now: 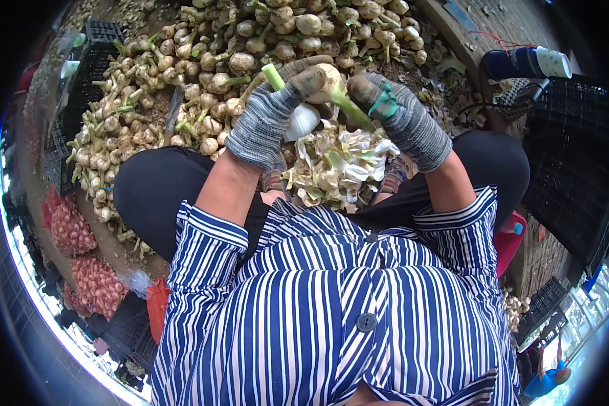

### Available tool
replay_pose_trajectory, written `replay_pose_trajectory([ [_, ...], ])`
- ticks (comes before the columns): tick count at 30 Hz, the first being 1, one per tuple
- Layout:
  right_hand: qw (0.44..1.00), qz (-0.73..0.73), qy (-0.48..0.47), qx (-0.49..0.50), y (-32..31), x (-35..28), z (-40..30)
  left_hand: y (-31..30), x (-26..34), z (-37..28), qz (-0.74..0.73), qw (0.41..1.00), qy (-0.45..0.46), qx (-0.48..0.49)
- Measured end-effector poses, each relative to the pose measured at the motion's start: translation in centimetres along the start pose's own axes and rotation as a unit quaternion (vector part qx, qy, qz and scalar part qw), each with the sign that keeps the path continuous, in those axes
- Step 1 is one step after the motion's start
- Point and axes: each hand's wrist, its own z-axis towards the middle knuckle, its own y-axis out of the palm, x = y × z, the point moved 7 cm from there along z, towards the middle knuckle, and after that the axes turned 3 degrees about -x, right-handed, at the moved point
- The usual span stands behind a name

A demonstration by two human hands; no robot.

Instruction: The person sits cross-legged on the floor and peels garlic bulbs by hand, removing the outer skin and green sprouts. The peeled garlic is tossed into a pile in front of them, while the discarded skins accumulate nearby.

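Observation:
My left hand (pixel 264 119), in a grey knit glove with soiled fingertips, holds two garlic bulbs. One is a clean white garlic bulb (pixel 302 122) below the thumb, its cut green stem (pixel 273 77) standing up past the glove. The other, a browner garlic bulb (pixel 330 83), sits between thumb and fingers, its green stem (pixel 352 109) slanting down to the right. My right hand (pixel 403 116), gloved the same way with green tape around a digit, grips at that stem; its fingers beneath are partly hidden. Under both hands lies a heap of peeled garlic skins (pixel 340 165).
A large pile of unpeeled garlic (pixel 208 81) spreads ahead and left. Left stand black plastic crates (pixel 58 152) and red mesh bags of bulbs (pixel 99 284). A dark blue cylinder with a paper cup (pixel 553 62) lies right, near black crates (pixel 563 167). A person (pixel 545 380) is far right.

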Motion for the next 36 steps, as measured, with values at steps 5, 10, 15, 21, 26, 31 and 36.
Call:
replay_pose_trajectory([
  [5, 0.992, -0.102, -0.064, 0.045, 1.0, 1.0, 0.8, 0.3, 1.7, -0.4, 0.085, 0.987, 0.122, 0.053],
  [10, 0.929, -0.310, -0.154, 0.128, 0.9, -1.0, 0.4, -1.0, 0.8, -0.9, 0.210, 0.974, -0.029, 0.076],
  [15, 0.978, -0.185, -0.021, 0.093, 0.2, 0.9, 0.1, -0.1, 2.0, -1.0, 0.353, 0.932, 0.074, -0.026],
  [21, 0.984, 0.104, 0.119, 0.083, 0.1, 2.4, -0.5, 1.8, 2.9, -1.9, 0.367, 0.923, 0.059, -0.104],
  [26, 0.974, 0.147, 0.167, 0.048, -0.3, 4.9, 0.0, 0.8, 2.1, -1.3, 0.398, 0.914, 0.065, -0.040],
  [31, 0.972, -0.215, 0.018, 0.095, 0.0, 2.5, 0.6, 1.0, 1.3, -0.9, 0.476, 0.873, 0.077, 0.071],
  [36, 0.976, 0.136, 0.169, 0.036, -0.2, 3.0, -0.6, 1.8, 2.2, -1.3, 0.393, 0.916, 0.077, -0.021],
])
